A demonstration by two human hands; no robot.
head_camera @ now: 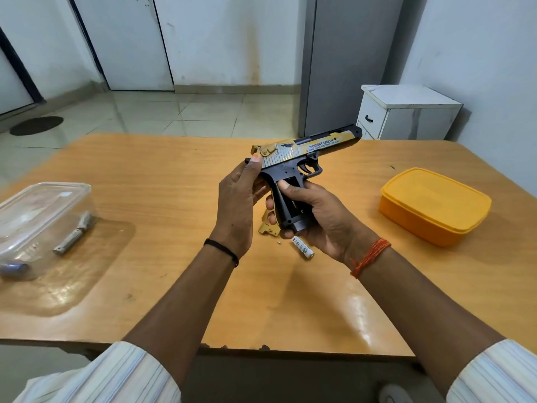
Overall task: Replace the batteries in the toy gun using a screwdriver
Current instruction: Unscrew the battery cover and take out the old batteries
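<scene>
Head view is showing both hands lifting the toy gun [302,158] above the middle of the surface [174,199], the left hand [239,196] curling round the rear of the slide and the right hand [316,219] wrapping the grip, thumb resting at the edge of the open battery bay, apparently turning it toward the eyes for checking. A battery [302,248], a tiny screw [279,243] and the gold cover [268,226] are lying just below, probably keeping within reach.
</scene>
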